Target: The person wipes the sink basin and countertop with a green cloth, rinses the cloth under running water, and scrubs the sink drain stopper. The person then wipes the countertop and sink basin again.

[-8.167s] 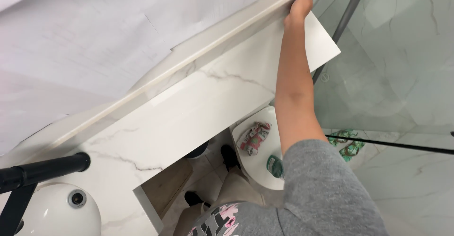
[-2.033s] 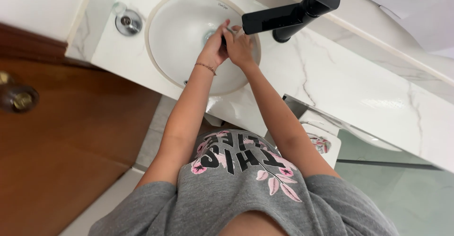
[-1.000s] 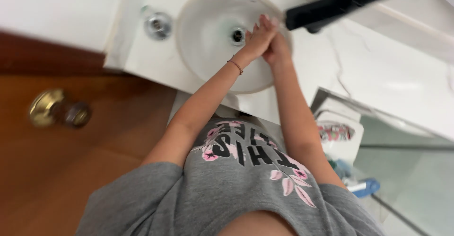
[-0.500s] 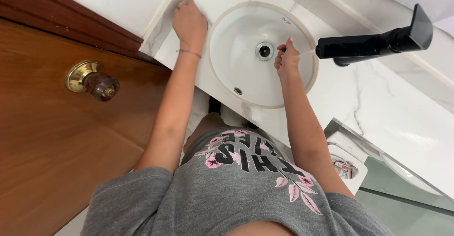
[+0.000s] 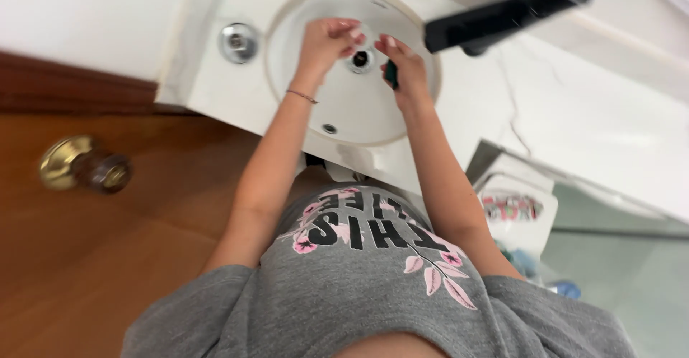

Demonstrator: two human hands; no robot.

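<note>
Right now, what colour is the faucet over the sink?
Black. The faucet reaches out over the white sink; the head view shows it, somewhat blurred.

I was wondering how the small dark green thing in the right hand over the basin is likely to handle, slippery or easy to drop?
The dark green thing sits mostly hidden inside the right hand, so it is probably small and light. It is held over the white basin beside the black tap, so it may be wet and somewhat slippery. Its stiffness cannot be judged through the blur.

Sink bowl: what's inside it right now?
Inside the sink bowl: both hands, left hand and right hand gripping a small dark green object, plus the drain and overflow hole. The object's shape is mostly covered.
</note>
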